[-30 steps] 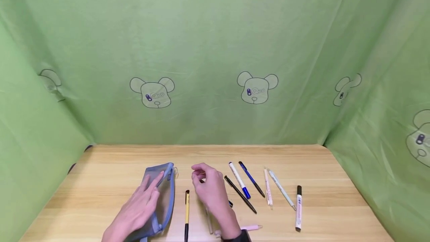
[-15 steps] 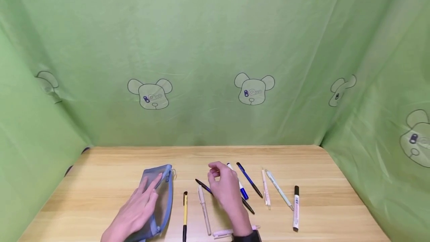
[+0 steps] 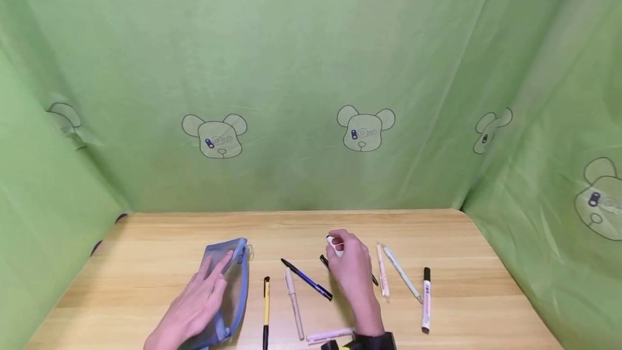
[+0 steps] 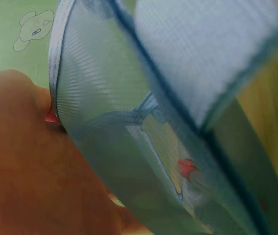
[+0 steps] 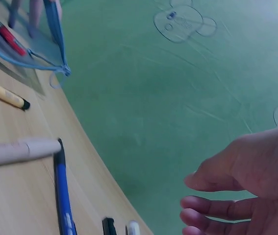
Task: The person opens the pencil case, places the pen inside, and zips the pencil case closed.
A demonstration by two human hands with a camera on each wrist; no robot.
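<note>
My left hand [image 3: 196,301] rests on a blue mesh zip pencil pouch [image 3: 213,247], fingers straight and spread along its opening. Through the mesh in the right wrist view a red-ended pen [image 5: 12,40] shows inside. My right hand [image 3: 352,269] hovers with bent fingers over a white marker [image 3: 331,241], which is mostly hidden behind it. In the right wrist view these fingers hold nothing, and the marker's end [image 5: 133,228] lies apart from them. A black pen [image 3: 324,261] is partly covered by the same hand. Left of it lies a blue-and-black pen [image 3: 307,280].
On the wooden table [image 3: 160,231] lie a yellow-and-black pen [image 3: 266,307], a beige pen [image 3: 294,304] and a lilac pen [image 3: 328,335]. To the right are a pink pen [image 3: 383,274], a pale blue pen [image 3: 402,274] and a black-capped marker [image 3: 426,301]. Green cloth [image 3: 291,177] stands behind.
The right hand has moved rightward, from beside the pouch to the white marker. The blue-and-black pen, first under that hand, now lies uncovered. The left hand stays on the pouch.
</note>
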